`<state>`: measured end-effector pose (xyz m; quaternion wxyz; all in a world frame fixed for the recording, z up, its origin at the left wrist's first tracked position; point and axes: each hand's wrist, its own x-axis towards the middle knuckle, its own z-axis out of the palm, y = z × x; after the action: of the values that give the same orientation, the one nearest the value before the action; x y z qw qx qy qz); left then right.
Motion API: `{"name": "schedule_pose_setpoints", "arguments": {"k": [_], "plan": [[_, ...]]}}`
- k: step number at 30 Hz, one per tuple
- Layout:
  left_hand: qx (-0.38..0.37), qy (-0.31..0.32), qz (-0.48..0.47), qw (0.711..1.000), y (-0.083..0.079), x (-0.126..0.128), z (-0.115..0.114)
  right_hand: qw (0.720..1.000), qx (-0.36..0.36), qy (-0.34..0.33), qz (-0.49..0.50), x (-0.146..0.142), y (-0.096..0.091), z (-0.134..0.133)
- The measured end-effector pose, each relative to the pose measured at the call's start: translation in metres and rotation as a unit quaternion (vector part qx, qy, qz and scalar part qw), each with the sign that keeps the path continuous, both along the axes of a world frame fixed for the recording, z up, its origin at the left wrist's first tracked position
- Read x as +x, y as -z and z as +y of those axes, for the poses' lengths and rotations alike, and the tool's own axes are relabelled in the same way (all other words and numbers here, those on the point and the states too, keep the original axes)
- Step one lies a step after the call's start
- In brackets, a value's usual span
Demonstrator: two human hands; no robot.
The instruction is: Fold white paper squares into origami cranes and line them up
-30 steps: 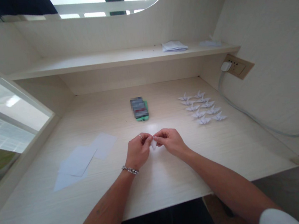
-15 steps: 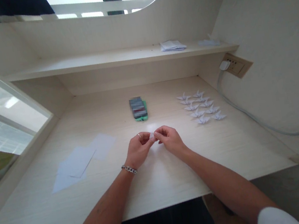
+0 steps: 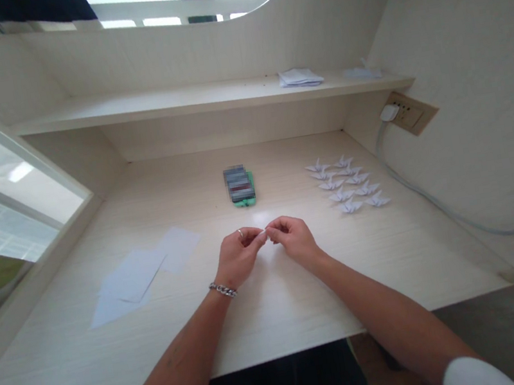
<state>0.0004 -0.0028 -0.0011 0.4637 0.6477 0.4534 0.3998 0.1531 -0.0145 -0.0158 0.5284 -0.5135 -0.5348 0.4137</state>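
My left hand [image 3: 239, 255] and my right hand [image 3: 294, 239] meet fingertip to fingertip above the desk [image 3: 275, 307]. Between the pinched thumbs and fingers is a small piece of folded white paper [image 3: 265, 231], mostly covered by them. Its exact shape is too small to make out. A ring and a chain bracelet are on the left hand and wrist. To the right stand several folded paper cranes [image 3: 347, 183] in two columns. On the left lie overlapping sheets of white paper [image 3: 138, 273].
Beyond my hands lies a green-edged object with a blurred dark top [image 3: 240, 186]. Folded white paper [image 3: 300, 77] rests on the shelf [image 3: 151, 108] along the back. A plug sits in the wall socket [image 3: 413, 112], its grey cable [image 3: 434, 203] running along the right wall.
The folded paper between my fingertips shows less than before, now only a sliver. Both hands stay nearly in place; the whole view has shifted slightly.
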Motion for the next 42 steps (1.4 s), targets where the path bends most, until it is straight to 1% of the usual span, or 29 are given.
{"name": "schedule_pose_setpoints", "arguments": {"k": [3,7,9,11,13,15,16,18,20,23,25,29,33,37,42], "plan": [[0.032,-0.011,0.022,0.999,-0.004,-0.004,-0.001,0.998,-0.017,-0.019,0.052,-0.002,0.000,0.001],[0.126,-0.032,0.081,0.988,-0.011,-0.011,-0.004,0.991,-0.049,-0.065,0.110,0.000,-0.009,-0.003],[0.155,-0.047,0.079,0.984,-0.011,-0.012,-0.004,0.988,-0.066,-0.081,0.117,0.002,-0.012,-0.004],[0.136,-0.062,0.035,0.988,-0.008,-0.012,-0.001,0.988,-0.067,-0.084,0.114,0.003,-0.013,-0.005],[0.083,-0.081,-0.051,0.992,-0.004,-0.010,0.002,0.990,-0.049,-0.078,0.108,0.004,-0.013,-0.004],[0.032,-0.099,-0.128,0.986,0.000,-0.008,0.005,0.992,-0.026,-0.069,0.107,0.004,-0.012,-0.004],[0.015,-0.102,-0.147,0.984,0.001,-0.007,0.006,0.992,-0.015,-0.064,0.107,0.003,-0.012,-0.004],[-0.004,-0.090,-0.153,0.984,0.002,-0.006,0.006,0.993,0.004,-0.058,0.104,0.003,-0.012,-0.004],[-0.011,-0.059,-0.156,0.986,0.001,-0.005,0.005,0.993,0.018,-0.054,0.101,0.004,-0.014,-0.005],[-0.019,-0.015,-0.187,0.982,-0.002,-0.003,0.001,0.993,0.028,-0.046,0.105,0.004,-0.015,-0.005],[-0.027,-0.001,-0.208,0.978,-0.003,-0.003,0.000,0.993,0.033,-0.043,0.105,0.004,-0.015,-0.005],[-0.038,-0.013,-0.231,0.972,0.002,-0.002,0.003,0.994,0.044,-0.028,0.093,0.001,-0.012,-0.004],[-0.046,-0.033,-0.216,0.975,0.005,-0.003,0.005,0.994,0.037,-0.013,0.100,-0.002,-0.009,-0.004],[-0.044,-0.051,-0.187,0.980,0.003,-0.004,0.005,0.993,0.012,-0.025,0.116,-0.005,-0.009,-0.005],[-0.048,-0.041,-0.182,0.981,-0.001,-0.002,0.002,0.992,0.007,-0.022,0.128,-0.008,-0.011,-0.009]]}}
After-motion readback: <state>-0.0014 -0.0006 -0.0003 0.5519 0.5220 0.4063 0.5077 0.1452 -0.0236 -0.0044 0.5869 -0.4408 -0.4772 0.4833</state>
